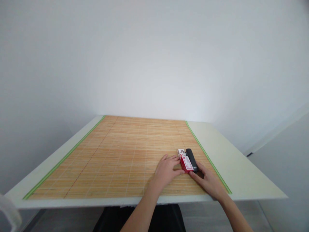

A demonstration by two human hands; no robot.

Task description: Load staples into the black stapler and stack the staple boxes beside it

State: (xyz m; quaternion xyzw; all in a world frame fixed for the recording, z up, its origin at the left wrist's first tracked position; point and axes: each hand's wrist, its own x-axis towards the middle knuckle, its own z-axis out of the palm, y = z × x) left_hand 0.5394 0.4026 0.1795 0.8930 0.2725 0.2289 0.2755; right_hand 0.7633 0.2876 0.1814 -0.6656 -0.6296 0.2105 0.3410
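Note:
A small red and white box (185, 160) lies on the bamboo mat (120, 154), with a black oblong object (192, 159) right beside it on its right. My left hand (166, 170) rests flat on the mat, fingers spread, its fingertips and thumb touching the box's left side and near end. My right hand (209, 182) lies on the mat just behind the two objects, its fingertips touching the near end of the black object. Neither hand has lifted anything.
The mat has green edging (207, 158) and covers most of a pale table (241, 170). A white wall stands close behind the table. The table's front edge is just under my forearms. A translucent object (8, 209) shows at the bottom left corner.

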